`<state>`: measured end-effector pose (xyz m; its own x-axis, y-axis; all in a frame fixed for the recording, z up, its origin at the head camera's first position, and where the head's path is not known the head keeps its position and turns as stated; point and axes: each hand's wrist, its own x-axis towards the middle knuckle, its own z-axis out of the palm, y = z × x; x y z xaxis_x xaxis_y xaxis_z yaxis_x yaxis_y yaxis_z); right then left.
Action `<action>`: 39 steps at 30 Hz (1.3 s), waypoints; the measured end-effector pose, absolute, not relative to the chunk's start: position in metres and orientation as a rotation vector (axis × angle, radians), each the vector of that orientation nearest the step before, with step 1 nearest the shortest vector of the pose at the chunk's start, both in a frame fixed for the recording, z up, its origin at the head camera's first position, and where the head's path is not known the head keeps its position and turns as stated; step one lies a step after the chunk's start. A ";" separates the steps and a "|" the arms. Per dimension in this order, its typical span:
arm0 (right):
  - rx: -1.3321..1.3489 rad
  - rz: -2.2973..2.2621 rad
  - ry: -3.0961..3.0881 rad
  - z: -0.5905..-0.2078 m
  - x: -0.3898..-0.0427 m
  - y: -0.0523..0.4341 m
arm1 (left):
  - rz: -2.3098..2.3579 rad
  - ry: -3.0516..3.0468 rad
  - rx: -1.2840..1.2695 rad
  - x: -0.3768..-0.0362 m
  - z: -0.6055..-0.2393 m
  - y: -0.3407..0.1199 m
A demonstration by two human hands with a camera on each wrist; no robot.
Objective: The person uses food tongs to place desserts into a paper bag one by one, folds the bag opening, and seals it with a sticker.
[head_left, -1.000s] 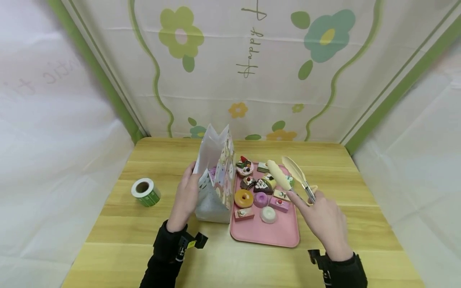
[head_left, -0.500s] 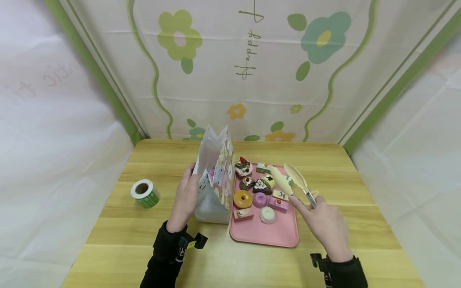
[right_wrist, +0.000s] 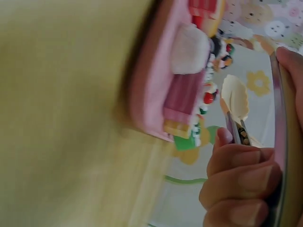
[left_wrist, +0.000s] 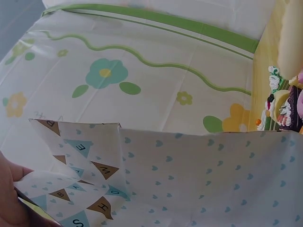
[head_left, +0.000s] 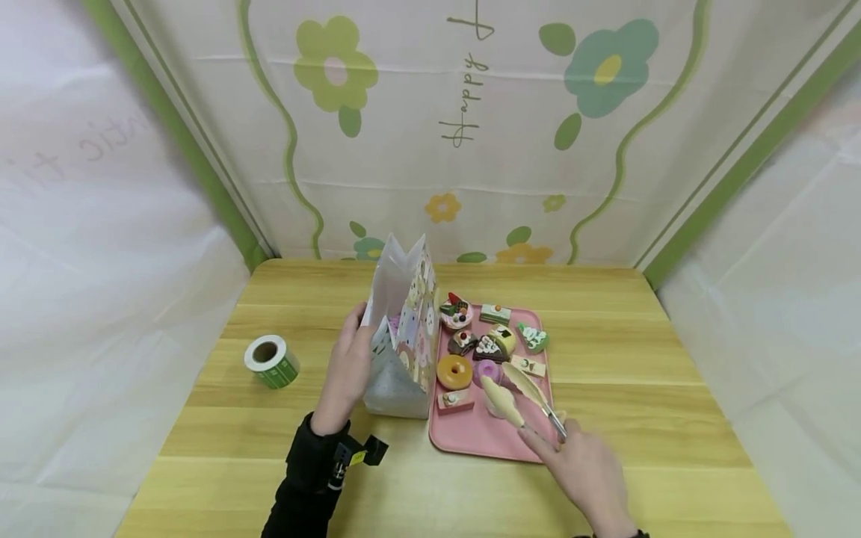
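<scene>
A patterned paper bag (head_left: pixel 403 340) stands open on the wooden table, and my left hand (head_left: pixel 344 373) grips its near left edge; the bag (left_wrist: pixel 189 179) fills the left wrist view. To its right lies a pink tray (head_left: pixel 494 435) with several toy pastries, among them an orange doughnut (head_left: pixel 454 370). My right hand (head_left: pixel 581 472) holds cream serving tongs (head_left: pixel 514 392), their spoon-shaped tips slightly apart low over the tray's near part, around the white and pink cakes. In the blurred right wrist view my fingers (right_wrist: pixel 236 177) curl round the tongs (right_wrist: pixel 236 101) beside the tray (right_wrist: pixel 151 94).
A roll of green and white tape (head_left: pixel 270 360) sits on the table left of the bag. A flowered cloth backdrop (head_left: pixel 471 127) rises behind the table, with white sheeting at both sides. Bare wood lies to the right of the tray.
My right hand has drawn the tongs from the tray's far right corner down and left to its near part. The left hand and the bag have stayed put.
</scene>
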<state>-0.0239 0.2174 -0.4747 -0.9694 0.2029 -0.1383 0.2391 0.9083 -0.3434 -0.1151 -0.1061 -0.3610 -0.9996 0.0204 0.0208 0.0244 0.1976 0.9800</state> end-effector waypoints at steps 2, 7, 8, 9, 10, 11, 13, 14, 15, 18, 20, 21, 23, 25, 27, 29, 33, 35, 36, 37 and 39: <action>0.339 -0.544 2.973 -0.481 -0.020 0.218 | -1.990 -2.428 -0.047 -0.115 -0.360 -0.106; 0.341 -0.547 2.943 -0.490 -0.016 0.222 | -2.009 -2.412 -0.063 -0.115 -0.360 -0.107; 0.342 -0.541 2.937 -0.491 -0.015 0.222 | -2.013 -2.409 -0.066 -0.115 -0.360 -0.107; 0.343 -0.538 2.933 -0.492 -0.014 0.223 | -2.015 -2.406 -0.066 -0.115 -0.360 -0.107; 0.346 -0.532 2.927 -0.493 -0.012 0.223 | -2.020 -2.401 -0.069 -0.115 -0.360 -0.106; 0.346 -0.523 2.925 -0.494 -0.011 0.223 | -2.020 -2.402 -0.065 -0.115 -0.360 -0.106; 0.352 -0.510 2.926 -0.496 -0.009 0.223 | -2.017 -2.410 -0.056 -0.115 -0.360 -0.106; 0.356 -0.505 2.926 -0.497 -0.008 0.223 | -2.013 -2.417 -0.050 -0.115 -0.360 -0.106; 0.361 -0.504 2.925 -0.498 -0.008 0.223 | -2.009 -2.423 -0.044 -0.115 -0.360 -0.106; 0.376 -0.502 2.914 -0.500 -0.007 0.223 | -2.001 -2.437 -0.033 -0.115 -0.360 -0.105; 0.379 -0.499 2.913 -0.501 -0.006 0.223 | -1.990 -2.449 -0.029 -0.116 -0.361 -0.105; 0.378 -0.495 2.914 -0.502 -0.006 0.224 | -1.989 -2.449 -0.033 -0.116 -0.361 -0.105; 0.376 -0.483 2.925 -0.503 -0.006 0.224 | -1.987 -2.450 -0.039 -0.116 -0.361 -0.104; 0.370 -0.471 2.932 -0.503 -0.006 0.224 | -1.986 -2.451 -0.039 -0.117 -0.361 -0.104; 0.370 -0.462 2.928 -0.503 -0.006 0.224 | -1.989 -2.447 -0.040 -0.117 -0.361 -0.103; 0.375 -0.462 2.920 -0.504 -0.005 0.224 | -1.987 -2.451 -0.036 -0.117 -0.361 -0.103; 0.388 -0.473 2.911 -0.505 -0.006 0.222 | -1.975 -2.458 -0.042 -0.118 -0.361 -0.103; 0.390 -0.482 2.912 -0.505 -0.006 0.221 | -1.975 -2.459 -0.046 -0.118 -0.361 -0.103; 0.389 -0.484 2.914 -0.505 -0.007 0.220 | -1.976 -2.460 -0.043 -0.118 -0.361 -0.103; 0.386 -0.484 2.914 -0.505 -0.007 0.220 | -1.980 -2.460 -0.039 -0.118 -0.362 -0.104; 0.384 -0.482 2.913 -0.506 -0.007 0.219 | -1.985 -2.459 -0.036 -0.118 -0.362 -0.104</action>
<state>-0.0071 0.2190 -0.5060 -0.9535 0.2246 -0.2010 0.2773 0.9149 -0.2934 -0.1183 -0.1039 -0.3619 -0.9996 0.0296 -0.0008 0.0054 0.2107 0.9775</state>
